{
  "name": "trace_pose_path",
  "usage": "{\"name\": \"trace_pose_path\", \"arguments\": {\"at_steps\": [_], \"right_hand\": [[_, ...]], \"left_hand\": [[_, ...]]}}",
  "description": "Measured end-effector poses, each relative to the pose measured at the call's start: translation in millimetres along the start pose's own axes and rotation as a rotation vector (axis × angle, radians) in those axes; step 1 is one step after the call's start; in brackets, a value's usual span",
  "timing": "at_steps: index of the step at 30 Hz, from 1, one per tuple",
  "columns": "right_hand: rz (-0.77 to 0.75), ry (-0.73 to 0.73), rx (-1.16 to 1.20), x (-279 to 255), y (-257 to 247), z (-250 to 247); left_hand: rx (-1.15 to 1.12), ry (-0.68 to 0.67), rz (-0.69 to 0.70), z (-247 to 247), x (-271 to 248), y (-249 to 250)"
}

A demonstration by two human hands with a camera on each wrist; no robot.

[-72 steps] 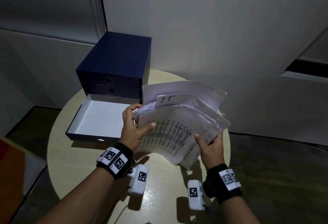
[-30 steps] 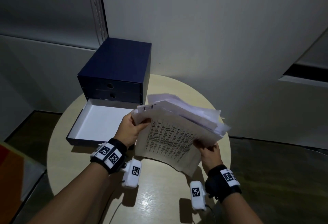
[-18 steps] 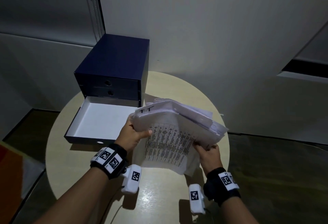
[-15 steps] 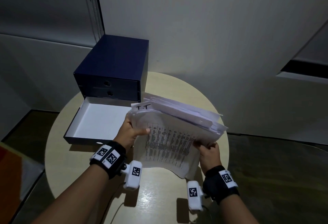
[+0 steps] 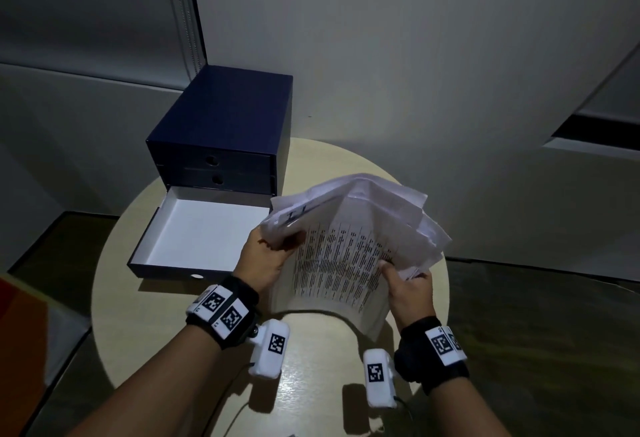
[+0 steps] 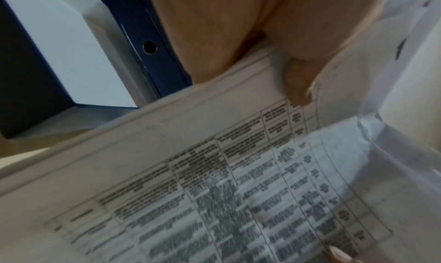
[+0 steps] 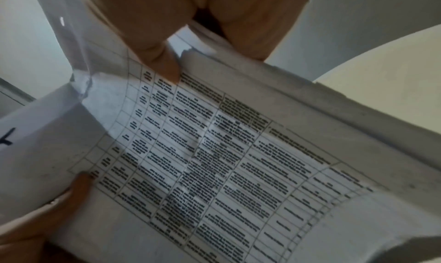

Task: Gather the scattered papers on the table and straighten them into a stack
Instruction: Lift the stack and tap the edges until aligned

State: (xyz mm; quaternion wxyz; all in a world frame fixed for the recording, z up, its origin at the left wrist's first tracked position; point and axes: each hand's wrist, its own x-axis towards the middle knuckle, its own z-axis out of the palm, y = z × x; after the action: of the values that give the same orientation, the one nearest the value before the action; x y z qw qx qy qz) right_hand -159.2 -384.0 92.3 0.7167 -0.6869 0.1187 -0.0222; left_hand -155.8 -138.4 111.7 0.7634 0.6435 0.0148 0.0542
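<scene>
A loose bundle of white papers [image 5: 349, 242] is held above the round table [image 5: 145, 319], its top sheet printed with a table of text [image 6: 226, 182] [image 7: 214, 153]. My left hand [image 5: 266, 256] grips the bundle's left edge, thumb on the printed sheet. On the right edge my right hand [image 5: 408, 284] pinches the sheets, thumb on top. The sheets fan out unevenly at the far side, and the near edge curls down toward the tabletop. A sheet with handwriting shows near the left hand.
A dark blue drawer box [image 5: 221, 132] stands at the table's back left. Its bottom drawer [image 5: 204, 239], white inside, is pulled out toward me beside my left hand. A pale wall rises close behind the table. Dark floor surrounds the table.
The bundle has been squeezed and shifted between both hands; the sheets now bulge upward at the far side and the near edge curls lower. Both hands stay on the edges.
</scene>
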Motion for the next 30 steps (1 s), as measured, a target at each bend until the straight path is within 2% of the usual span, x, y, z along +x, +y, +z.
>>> {"name": "trace_pose_path", "arguments": {"at_steps": [2,6,12,18,23,26,30], "right_hand": [[-0.040,-0.028,0.037,-4,-11,2],[-0.215,-0.011,0.029,-14,-26,-1],[-0.441,0.096,0.067,-14,-59,8],[-0.480,0.118,0.008,-7,-68,10],[-0.469,-0.059,0.254,-4,-67,6],[-0.439,-0.021,0.150,3,-55,3],[-0.458,0.001,0.138,5,-50,-1]], "left_hand": [[-0.039,0.020,-0.009,1,-4,-2],[0.081,0.009,0.023,0,-9,-6],[0.098,-0.019,0.035,-2,1,-6],[0.093,-0.019,0.017,-5,6,-5],[0.103,-0.028,0.025,-7,9,-2],[0.104,-0.041,0.026,-8,10,-4],[0.134,-0.063,0.027,-9,11,-6]]}}
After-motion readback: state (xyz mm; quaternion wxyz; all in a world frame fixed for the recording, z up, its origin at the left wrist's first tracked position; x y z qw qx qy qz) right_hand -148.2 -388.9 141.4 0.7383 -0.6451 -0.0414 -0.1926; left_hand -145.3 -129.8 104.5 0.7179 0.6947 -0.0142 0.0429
